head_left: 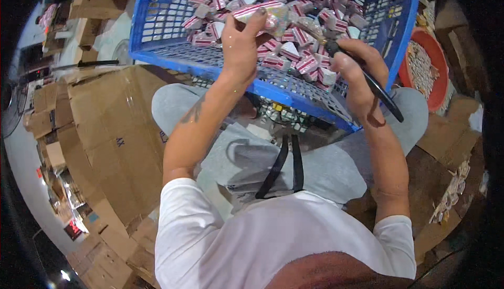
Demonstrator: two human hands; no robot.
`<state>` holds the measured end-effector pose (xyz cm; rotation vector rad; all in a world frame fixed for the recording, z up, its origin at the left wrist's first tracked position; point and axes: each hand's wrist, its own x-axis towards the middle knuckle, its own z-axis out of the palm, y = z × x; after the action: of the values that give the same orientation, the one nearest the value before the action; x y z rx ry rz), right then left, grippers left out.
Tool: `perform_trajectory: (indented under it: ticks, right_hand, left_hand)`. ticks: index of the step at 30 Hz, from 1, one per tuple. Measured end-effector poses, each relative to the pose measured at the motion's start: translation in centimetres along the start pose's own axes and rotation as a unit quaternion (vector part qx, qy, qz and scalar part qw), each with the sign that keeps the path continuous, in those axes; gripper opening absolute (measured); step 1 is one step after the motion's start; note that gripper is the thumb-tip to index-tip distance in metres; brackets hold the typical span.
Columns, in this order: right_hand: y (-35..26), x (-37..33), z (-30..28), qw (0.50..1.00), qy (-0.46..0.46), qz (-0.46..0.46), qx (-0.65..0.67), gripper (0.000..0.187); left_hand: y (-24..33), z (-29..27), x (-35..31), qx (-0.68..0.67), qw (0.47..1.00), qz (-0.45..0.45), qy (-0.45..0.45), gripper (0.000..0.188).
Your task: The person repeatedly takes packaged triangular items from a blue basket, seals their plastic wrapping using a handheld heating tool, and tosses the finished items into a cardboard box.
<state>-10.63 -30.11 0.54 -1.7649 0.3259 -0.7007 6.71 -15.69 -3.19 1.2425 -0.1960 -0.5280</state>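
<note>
My left hand [239,50] is closed on a small clear-wrapped packet [273,13] with pink and white stripes, held over the blue plastic basket [273,92]. Thumb and fingers pinch one end of it. My right hand [362,71] grips a black-handled, pliers-like tool [387,99]. The tool's metal head points left toward the packet; whether the two touch, I cannot tell. Below both hands, the basket holds many loose pink-and-white striped pieces [306,64], some triangular on top.
A red basin [430,71] full of small pale pieces stands right of the basket. Flattened cardboard [115,131] covers the floor at left, with cardboard boxes [102,2] beyond. My grey-trousered legs [331,165] lie on the near side of the basket.
</note>
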Motion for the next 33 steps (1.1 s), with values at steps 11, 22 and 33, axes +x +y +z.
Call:
perform_trajectory:
  ticks: [11,22,33]
  right_hand:
    - [-0.78,0.44,-0.17,0.995,-0.063,-0.028,-0.066,0.027]
    - [-0.64,0.46,0.06,0.995,-0.064,-0.039,-0.073,0.027]
    - [-0.69,0.52,-0.05,0.994,-0.071,-0.028,-0.074,0.028]
  left_hand:
    - [-0.25,0.98,-0.41,0.014,0.999,0.031,-0.018,0.044]
    - [-0.64,0.37,-0.29,0.086,0.995,0.038,-0.018,0.03]
    - [-0.71,0.34,-0.38,0.12,0.992,0.048,-0.009,0.035]
